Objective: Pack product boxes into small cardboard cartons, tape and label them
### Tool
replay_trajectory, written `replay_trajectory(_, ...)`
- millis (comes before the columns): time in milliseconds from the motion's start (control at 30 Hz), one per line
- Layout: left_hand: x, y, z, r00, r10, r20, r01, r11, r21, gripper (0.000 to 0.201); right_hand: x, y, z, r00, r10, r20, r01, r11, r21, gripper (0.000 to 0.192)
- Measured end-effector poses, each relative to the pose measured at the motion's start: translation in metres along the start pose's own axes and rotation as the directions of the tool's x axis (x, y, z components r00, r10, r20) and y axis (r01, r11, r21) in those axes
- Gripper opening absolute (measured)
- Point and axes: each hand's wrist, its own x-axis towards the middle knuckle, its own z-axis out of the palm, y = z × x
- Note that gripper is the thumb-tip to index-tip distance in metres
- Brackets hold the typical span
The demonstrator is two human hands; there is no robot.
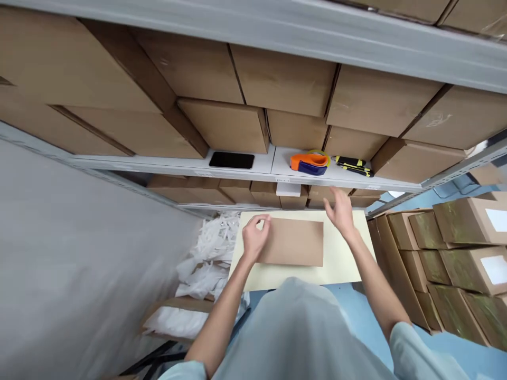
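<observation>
A brown cardboard box (295,243), its plain rectangular top facing me, lies on a pale yellow board (344,264). At the box's far left corner is my left hand (255,236), thumb and forefinger curled together in a pinch on its edge. My right hand (339,214) is raised beyond the box's right side, apart from it, with fingers spread and nothing in them. Closest to that hand, on the shelf above, are an orange and blue tape dispenser (310,162) and black and yellow utility knives (352,164).
A grey metal shelf (263,164) packed with cardboard boxes (283,79) spans the front. A black phone (232,160) lies on it. White packing scraps (216,243) heap up at left beside a grey wall (79,253). Stacked taped cartons (455,253) stand at right.
</observation>
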Motion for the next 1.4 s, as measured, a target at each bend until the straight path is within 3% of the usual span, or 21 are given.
replay_trajectory(100,0.013,0.069,0.020,0.981,0.188,-0.037,-0.191,0.978,-0.085,0.023,0.093,-0.022,-0.009,0.982,-0.153,0.113,0.166,0.980,-0.111,0.058)
replay_trajectory(200,0.001,0.113,0.036,0.954,0.292,-0.066,-0.298,0.946,-0.127,0.023,0.148,-0.034,-0.001,0.935,-0.104,0.339,0.183,0.960,-0.211,0.061)
replay_trajectory(267,-0.018,0.126,0.048,0.954,0.291,-0.076,-0.299,0.943,-0.146,0.021,0.167,-0.033,0.008,0.889,-0.068,0.452,0.196,0.950,-0.243,0.059)
replay_trajectory(367,-0.051,0.131,0.070,0.969,0.228,-0.091,-0.240,0.957,-0.164,0.021,0.182,-0.023,0.017,0.849,-0.067,0.525,0.208,0.954,-0.216,0.060)
replay_trajectory(500,-0.088,0.132,0.097,0.986,0.142,-0.088,-0.155,0.975,-0.157,0.026,0.173,-0.007,0.016,0.868,-0.135,0.477,0.212,0.971,-0.111,0.052)
replay_trajectory(567,-0.104,0.133,0.106,0.989,0.115,-0.094,-0.130,0.976,-0.173,0.026,0.141,0.002,0.010,0.902,-0.181,0.391,0.184,0.982,0.029,0.050)
replay_trajectory(667,-0.131,0.132,0.117,0.988,0.060,-0.142,-0.094,0.964,-0.250,0.026,0.051,0.012,-0.006,0.952,-0.164,0.260,0.039,0.903,0.428,0.059)
replay_trajectory(733,-0.153,0.130,0.126,0.983,0.032,-0.181,-0.084,0.953,-0.290,0.031,-0.026,0.013,-0.019,0.958,-0.092,0.272,-0.137,0.687,0.713,0.064)
replay_trajectory(800,-0.179,0.128,0.134,0.981,0.039,-0.192,-0.091,0.958,-0.271,0.034,-0.098,0.009,-0.032,0.930,-0.010,0.367,-0.326,0.435,0.839,0.066)
replay_trajectory(867,-0.208,0.124,0.137,0.984,0.064,-0.167,-0.102,0.969,-0.225,0.033,-0.155,0.001,-0.044,0.902,0.088,0.423,-0.428,0.304,0.851,0.067)
replay_trajectory(933,-0.238,0.120,0.135,0.988,0.081,-0.133,-0.106,0.974,-0.199,0.031,-0.194,-0.007,-0.052,0.871,0.148,0.469,-0.492,0.260,0.831,0.068)
replay_trajectory(1067,-0.296,0.109,0.115,0.993,0.098,-0.071,-0.111,0.973,-0.204,0.026,-0.240,-0.019,-0.062,0.795,0.081,0.602,-0.601,0.244,0.761,0.067)
replay_trajectory(1167,-0.333,0.101,0.096,0.993,0.115,-0.034,-0.119,0.973,-0.195,0.026,-0.271,-0.025,-0.069,0.782,0.018,0.623,-0.599,0.294,0.745,0.066)
replay_trajectory(1267,-0.361,0.101,0.073,0.987,0.147,-0.068,-0.155,0.977,-0.143,0.026,-0.307,-0.027,-0.082,0.808,-0.027,0.589,-0.526,0.420,0.740,0.067)
replay_trajectory(1400,-0.382,0.118,0.032,0.969,0.193,-0.151,-0.213,0.969,-0.127,0.045,-0.349,-0.022,-0.114,0.828,-0.130,0.546,-0.350,0.641,0.683,0.059)
